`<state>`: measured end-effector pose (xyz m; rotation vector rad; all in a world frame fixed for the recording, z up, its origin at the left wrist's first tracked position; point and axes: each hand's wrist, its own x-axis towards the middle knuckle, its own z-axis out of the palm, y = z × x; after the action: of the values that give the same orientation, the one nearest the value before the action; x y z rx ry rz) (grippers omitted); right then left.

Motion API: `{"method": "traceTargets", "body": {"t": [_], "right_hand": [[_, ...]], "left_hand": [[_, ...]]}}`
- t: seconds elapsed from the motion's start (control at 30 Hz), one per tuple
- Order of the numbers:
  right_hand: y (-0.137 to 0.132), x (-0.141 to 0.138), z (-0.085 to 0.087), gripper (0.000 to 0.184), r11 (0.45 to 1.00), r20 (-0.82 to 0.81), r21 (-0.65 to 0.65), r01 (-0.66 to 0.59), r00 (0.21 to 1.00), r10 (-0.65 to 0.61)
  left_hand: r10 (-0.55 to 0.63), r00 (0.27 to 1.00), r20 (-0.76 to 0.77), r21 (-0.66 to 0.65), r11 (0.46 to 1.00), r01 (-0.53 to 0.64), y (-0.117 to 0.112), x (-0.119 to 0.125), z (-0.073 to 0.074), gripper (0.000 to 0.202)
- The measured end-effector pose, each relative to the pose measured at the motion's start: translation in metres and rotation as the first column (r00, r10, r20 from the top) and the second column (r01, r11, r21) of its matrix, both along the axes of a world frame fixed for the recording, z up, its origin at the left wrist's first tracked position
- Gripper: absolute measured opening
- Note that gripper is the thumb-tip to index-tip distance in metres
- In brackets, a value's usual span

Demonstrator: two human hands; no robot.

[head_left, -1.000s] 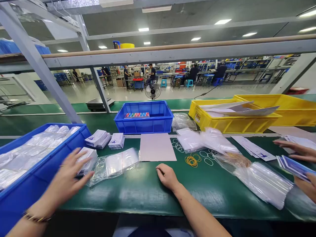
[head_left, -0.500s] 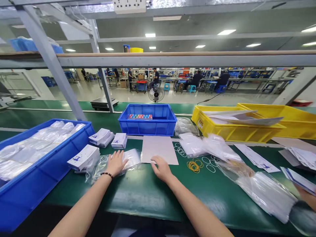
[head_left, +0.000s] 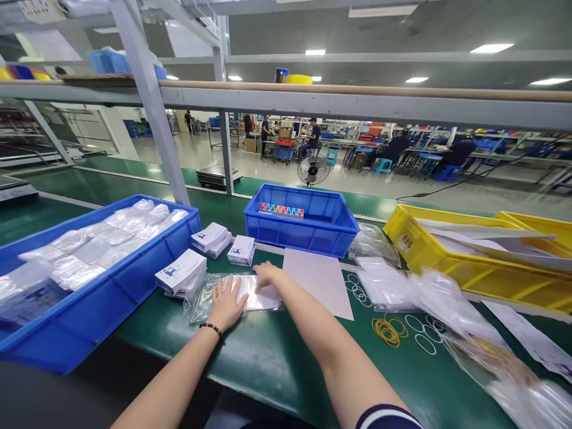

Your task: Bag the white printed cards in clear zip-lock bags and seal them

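Note:
My left hand [head_left: 226, 305] lies flat with fingers spread on a clear plastic bag [head_left: 203, 304] with white content inside. A dark beaded bracelet circles that wrist. My right hand [head_left: 269, 276] reaches over the white part of the same bag, fingers pointing down onto it and thumb apart; its fingertips are partly hidden. Left of the bag stands a stack of white printed cards [head_left: 182, 271], with two smaller card stacks [head_left: 211, 237] [head_left: 241, 249] behind. A blank pale sheet [head_left: 317, 277] lies right of my right hand, partly covered by my forearm.
A blue bin [head_left: 147, 262] of bagged items stands at left, and another blue bin [head_left: 304, 229] behind the sheet. To the right lie white rings [head_left: 357, 290], yellow rubber bands [head_left: 388, 332], clear bags [head_left: 386, 286] and yellow bins [head_left: 469, 256]. A metal post [head_left: 154, 107] rises behind.
My right hand has moved left from the pale sheet onto the bag. My left hand stays spread on the bag. The view has turned to the right.

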<state>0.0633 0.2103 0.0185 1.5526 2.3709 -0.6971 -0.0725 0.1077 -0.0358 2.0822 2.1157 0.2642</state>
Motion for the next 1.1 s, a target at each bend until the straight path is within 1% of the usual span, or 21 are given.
{"method": "traceTargets", "body": {"t": [0.07,0.13,0.23,0.33,0.43,0.53,0.6,0.67,0.7,0.73,0.77,0.8,0.83,0.87,0.9,0.93,0.97,1.0,1.03,1.07,1.1], "right_hand": [[0.001,0.000,0.000,0.082,0.998,0.047,-0.064,0.029,0.999,-0.026],[0.001,0.001,-0.002,0.071,0.990,0.078,-0.126,0.056,0.996,-0.047],[0.001,0.002,-0.003,0.059,0.983,0.085,-0.156,0.092,0.993,-0.079],[-0.001,0.001,-0.002,0.048,0.979,0.038,-0.174,0.109,0.994,-0.104],[-0.004,0.003,0.003,0.036,0.966,-0.038,-0.235,0.108,0.992,-0.120],[-0.014,0.015,0.007,0.028,0.954,-0.134,-0.281,0.105,0.980,-0.147],[-0.025,0.032,0.008,0.021,0.953,-0.227,-0.282,0.115,0.957,-0.183],[-0.039,0.054,0.008,0.012,0.950,-0.332,-0.277,0.141,0.914,-0.232],[-0.047,0.066,0.009,0.012,0.946,-0.385,-0.284,0.153,0.886,-0.259],[-0.056,0.078,0.009,0.014,0.941,-0.433,-0.296,0.163,0.856,-0.284],[-0.065,0.089,0.010,0.016,0.935,-0.477,-0.310,0.170,0.823,-0.308],[-0.075,0.098,0.011,0.018,0.930,-0.517,-0.324,0.176,0.790,-0.330],[-0.084,0.105,0.012,0.019,0.925,-0.551,-0.333,0.182,0.759,-0.348],[-0.093,0.110,0.014,0.020,0.922,-0.583,-0.339,0.185,0.728,-0.360],[-0.101,0.113,0.016,0.020,0.919,-0.616,-0.346,0.187,0.694,-0.373],[-0.109,0.114,0.019,0.019,0.915,-0.660,-0.356,0.189,0.643,-0.389],[-0.116,0.113,0.021,0.019,0.906,-0.717,-0.379,0.187,0.560,-0.415],[-0.123,0.111,0.024,0.017,0.901,-0.755,-0.393,0.186,0.494,-0.431],[-0.129,0.107,0.027,0.016,0.899,-0.779,-0.399,0.181,0.451,-0.436],[-0.136,0.102,0.029,0.015,0.903,-0.793,-0.393,0.174,0.433,-0.429],[-0.142,0.096,0.032,0.014,0.913,-0.798,-0.373,0.165,0.446,-0.406]], "left_hand": [[-0.003,1.000,0.015,0.008,1.000,0.003,0.000,0.000,-0.001,0.058],[-0.008,1.000,0.020,0.013,1.000,0.008,0.000,-0.001,-0.002,0.058],[-0.016,1.000,0.014,0.019,1.000,0.016,0.000,-0.003,-0.003,0.059],[-0.019,1.000,0.003,0.024,1.000,0.019,0.000,-0.003,-0.003,0.060],[-0.022,1.000,0.005,0.028,0.999,0.022,0.000,-0.002,-0.003,0.060],[-0.024,0.999,0.033,0.034,0.999,0.023,0.001,-0.003,-0.004,0.060],[-0.014,0.995,0.096,0.035,0.999,0.010,0.004,-0.006,-0.003,0.060],[0.015,0.972,0.234,0.054,0.998,-0.028,0.004,-0.009,-0.002,0.060],[0.023,0.942,0.334,0.088,0.995,-0.056,0.003,-0.010,0.000,0.059],[0.016,0.894,0.447,0.136,0.987,-0.086,-0.001,-0.009,0.001,0.058],[-0.006,0.820,0.572,0.187,0.975,-0.123,-0.008,-0.006,0.003,0.057],[-0.041,0.719,0.694,0.229,0.959,-0.166,-0.017,-0.001,0.004,0.056],[-0.072,0.587,0.806,0.229,0.953,-0.197,-0.028,0.007,0.006,0.056],[-0.049,0.398,0.916,0.155,0.959,-0.239,-0.041,0.017,0.009,0.057],[0.026,0.192,0.981,0.020,0.972,-0.232,-0.054,0.029,0.011,0.059],[0.126,-0.023,0.992,-0.128,0.972,-0.196,-0.068,0.040,0.014,0.059],[0.236,-0.215,0.948,-0.255,0.965,-0.067,-0.080,0.052,0.016,0.057],[0.347,-0.371,0.861,-0.337,0.937,0.096,-0.089,0.062,0.019,0.055],[0.457,-0.476,0.751,-0.384,0.889,0.248,-0.096,0.070,0.021,0.057],[0.527,-0.551,0.648,-0.385,0.850,0.359,-0.101,0.075,0.023,0.057],[0.566,-0.602,0.562,-0.380,0.824,0.420,-0.102,0.078,0.025,0.055]]}}
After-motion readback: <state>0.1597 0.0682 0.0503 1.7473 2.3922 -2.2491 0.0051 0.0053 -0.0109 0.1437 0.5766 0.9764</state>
